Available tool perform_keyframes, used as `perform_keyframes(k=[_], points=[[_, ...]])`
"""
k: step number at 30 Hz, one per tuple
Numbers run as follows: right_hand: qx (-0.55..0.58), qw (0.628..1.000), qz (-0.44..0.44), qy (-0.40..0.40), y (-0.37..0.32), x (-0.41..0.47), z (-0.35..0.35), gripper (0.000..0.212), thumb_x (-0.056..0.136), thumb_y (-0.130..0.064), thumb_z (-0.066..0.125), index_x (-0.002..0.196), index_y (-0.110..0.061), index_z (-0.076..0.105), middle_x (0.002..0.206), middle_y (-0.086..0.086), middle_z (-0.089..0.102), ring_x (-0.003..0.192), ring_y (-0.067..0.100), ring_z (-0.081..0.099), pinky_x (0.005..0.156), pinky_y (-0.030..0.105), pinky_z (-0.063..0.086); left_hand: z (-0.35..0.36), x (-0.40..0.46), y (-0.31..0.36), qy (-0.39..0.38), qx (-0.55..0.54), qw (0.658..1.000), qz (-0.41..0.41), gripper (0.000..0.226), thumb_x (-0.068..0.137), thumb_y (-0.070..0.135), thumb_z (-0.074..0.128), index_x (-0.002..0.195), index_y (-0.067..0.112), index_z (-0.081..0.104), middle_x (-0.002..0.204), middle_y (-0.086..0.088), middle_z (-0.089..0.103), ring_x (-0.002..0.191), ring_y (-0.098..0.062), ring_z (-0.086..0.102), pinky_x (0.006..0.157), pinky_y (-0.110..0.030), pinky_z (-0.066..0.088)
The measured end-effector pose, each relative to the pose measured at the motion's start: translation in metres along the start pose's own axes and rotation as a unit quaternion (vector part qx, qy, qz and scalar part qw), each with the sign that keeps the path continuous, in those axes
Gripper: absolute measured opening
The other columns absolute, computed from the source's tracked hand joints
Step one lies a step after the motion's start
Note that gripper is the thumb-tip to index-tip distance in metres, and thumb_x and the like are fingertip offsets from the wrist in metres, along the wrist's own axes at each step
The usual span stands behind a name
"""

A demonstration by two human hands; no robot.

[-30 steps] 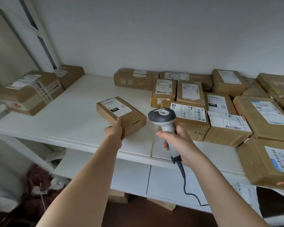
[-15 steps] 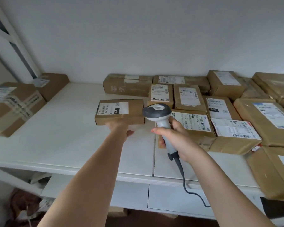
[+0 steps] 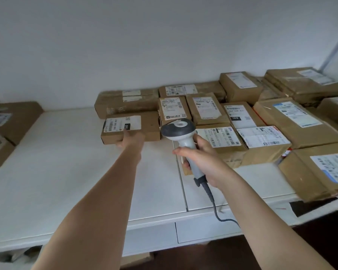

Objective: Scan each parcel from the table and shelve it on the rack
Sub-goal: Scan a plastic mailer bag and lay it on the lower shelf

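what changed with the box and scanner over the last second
The left hand pushed the small box back and turned it square, up against the other parcels on the shelf; it still touches the box's front. The right hand holds the scanner as before.

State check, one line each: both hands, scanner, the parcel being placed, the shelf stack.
left hand: against the near side of the small parcel, not gripping it.
right hand: closed around the scanner handle.
scanner: held upright, head facing away, cable hanging down.
small parcel: flat on the shelf, label up.
shelf: bare on the left.
parcel stack: packed together on the right, labels up.
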State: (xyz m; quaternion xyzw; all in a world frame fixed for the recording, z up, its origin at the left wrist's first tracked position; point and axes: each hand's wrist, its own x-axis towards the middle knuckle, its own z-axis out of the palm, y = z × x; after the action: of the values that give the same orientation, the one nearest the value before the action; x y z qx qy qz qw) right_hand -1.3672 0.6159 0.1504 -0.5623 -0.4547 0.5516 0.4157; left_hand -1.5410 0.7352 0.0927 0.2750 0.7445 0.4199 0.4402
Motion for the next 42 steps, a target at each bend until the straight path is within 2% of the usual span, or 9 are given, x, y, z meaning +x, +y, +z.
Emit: perform_keyframes(k=[5,7,10,14,18,23,28,32,42], points=[[0.016,1.0,-0.002,0.02,0.001,-0.006,0.003,0.028,0.085,-0.01,0.07,0.11,-0.018,0.06,0.085,0.006,0.06,0.052,0.009,0.055,0.052,0.024,0.047,-0.002,0.018,-0.006,-0.062,0.002,0.998,0.006,0.08,0.081,0.013,0.052,0.152,0.035,0.021,0.133,-0.011,0.045,0.104,-0.028,0.057,0.094,-0.04,0.047],[0.019,0.999,0.001,0.031,0.002,-0.008,0.002,0.028,0.085,-0.01,0.07,0.11,-0.017,0.06,0.082,0.007,0.059,0.052,0.009,0.055,0.054,0.026,0.047,-0.003,0.008,-0.004,-0.09,0.02,0.996,0.02,0.072,0.085,0.004,0.05,0.15,0.02,0.025,0.129,-0.013,0.053,0.09,-0.023,0.056,0.079,-0.035,0.042],[0.018,0.999,0.003,0.043,0.004,-0.011,0.0,0.028,0.085,-0.012,0.071,0.11,-0.018,0.061,0.093,0.016,0.066,0.054,0.01,0.057,0.057,0.028,0.049,0.002,-0.003,-0.004,-0.131,0.019,0.991,0.034,0.05,0.097,0.002,0.041,0.14,0.023,0.029,0.115,-0.002,0.05,0.091,-0.018,0.047,0.083,-0.03,0.035],[0.026,0.998,0.001,0.059,0.004,-0.023,-0.009,0.029,0.086,-0.012,0.071,0.111,-0.019,0.06,0.09,0.007,0.064,0.053,0.008,0.056,0.055,0.022,0.049,0.007,-0.014,-0.004,0.026,0.016,0.993,0.116,0.031,0.094,0.01,0.047,0.122,0.011,0.06,0.118,-0.01,0.064,0.103,-0.027,0.06,0.086,-0.032,0.049],[0.046,0.994,-0.018,0.098,-0.001,-0.043,-0.03,0.03,0.085,-0.012,0.072,0.112,-0.021,0.062,0.092,0.005,0.066,0.053,0.009,0.055,0.055,0.023,0.048,0.022,-0.049,0.018,0.092,-0.021,0.965,0.243,0.031,0.08,-0.006,0.043,0.086,0.011,0.068,0.082,-0.001,0.064,0.077,-0.018,0.058,0.068,-0.024,0.047],[0.087,0.982,-0.052,0.162,-0.013,-0.084,-0.075,0.029,0.086,-0.012,0.072,0.111,-0.02,0.061,0.084,0.003,0.064,0.052,0.008,0.054,0.052,0.02,0.047,0.068,-0.115,0.056,0.002,-0.083,0.93,0.357,0.037,0.074,-0.01,0.037,0.06,0.02,0.055,0.063,0.006,0.056,0.061,-0.008,0.053,0.059,-0.016,0.045],[0.101,0.961,-0.052,0.251,-0.02,-0.137,-0.144,0.027,0.085,-0.018,0.073,0.108,-0.023,0.06,0.062,-0.002,0.057,0.051,0.008,0.052,0.049,0.019,0.044,0.147,-0.209,0.074,-0.12,-0.109,0.883,0.441,0.04,0.069,-0.011,0.038,0.055,0.024,0.052,0.06,0.007,0.054,0.06,-0.006,0.05,0.058,-0.011,0.041],[0.148,0.933,-0.077,0.318,-0.013,-0.177,-0.217,0.029,0.086,-0.012,0.072,0.111,-0.017,0.057,0.071,0.003,0.058,0.044,0.008,0.05,0.045,0.021,0.043,0.223,-0.291,0.069,-0.198,-0.129,0.837,0.494,0.044,0.068,-0.009,0.04,0.054,0.03,0.053,0.057,0.012,0.053,0.058,-0.004,0.051,0.06,-0.016,0.042],[0.124,0.843,-0.079,0.517,0.048,-0.337,-0.474,0.023,0.089,-0.006,0.065,0.11,-0.011,0.056,0.082,0.011,0.059,0.041,0.009,0.047,0.044,0.023,0.042,0.456,-0.55,-0.009,-0.381,-0.108,0.799,0.453,0.04,0.068,-0.011,0.041,0.054,0.023,0.057,0.059,0.005,0.058,0.062,-0.012,0.055,0.062,-0.024,0.046]])
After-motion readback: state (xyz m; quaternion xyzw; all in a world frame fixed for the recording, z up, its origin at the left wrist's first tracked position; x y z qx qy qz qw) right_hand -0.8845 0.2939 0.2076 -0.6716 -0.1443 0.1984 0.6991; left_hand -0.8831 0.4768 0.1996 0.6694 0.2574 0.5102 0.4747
